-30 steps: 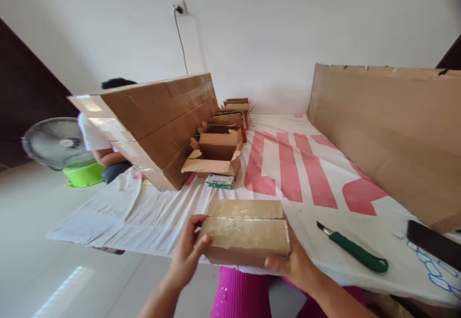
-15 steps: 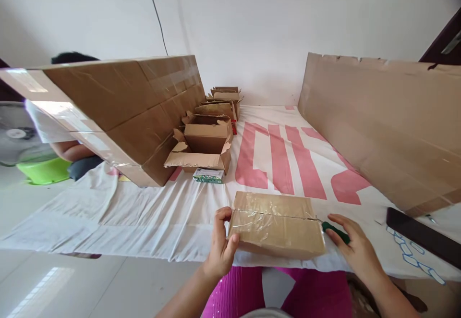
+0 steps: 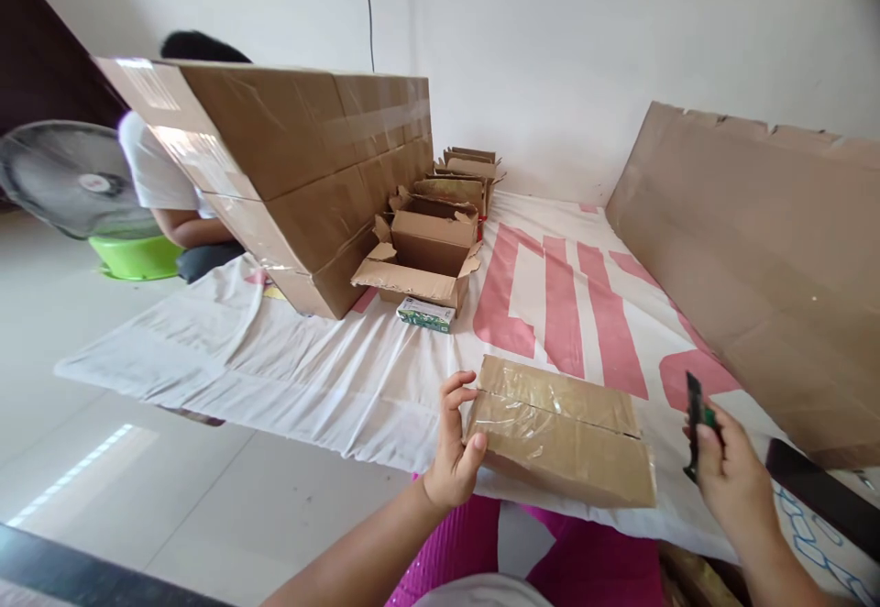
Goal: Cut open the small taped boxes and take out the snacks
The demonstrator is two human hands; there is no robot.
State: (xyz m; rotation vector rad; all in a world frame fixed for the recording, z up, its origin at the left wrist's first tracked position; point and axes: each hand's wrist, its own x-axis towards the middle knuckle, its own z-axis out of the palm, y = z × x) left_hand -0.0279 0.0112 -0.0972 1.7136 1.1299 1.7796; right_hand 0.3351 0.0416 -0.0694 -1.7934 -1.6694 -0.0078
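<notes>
A taped cardboard box [image 3: 556, 424] lies at the table's front edge, its lengthwise seam running under clear, wrinkled tape. My left hand [image 3: 457, 451] grips the box's left end, thumb on the near side and fingers round the far corner. To the right of the box, and apart from it, my right hand [image 3: 732, 469] is closed on a green and black utility knife [image 3: 694, 419], held upright above the cloth. Whether its blade is out, I cannot tell.
Open cardboard boxes [image 3: 419, 263] stand in a row beyond, with a small green-and-white carton [image 3: 424, 314] before them. Large cardboard panels [image 3: 295, 158] wall the left and right sides. A dark flat object [image 3: 818, 488] lies at right. Behind the left panel sits a person [image 3: 161, 167] near a fan [image 3: 75, 181].
My right hand has drawn the knife away from the box's right end and raised it to the right. My left hand keeps its hold. The whole view has shifted.
</notes>
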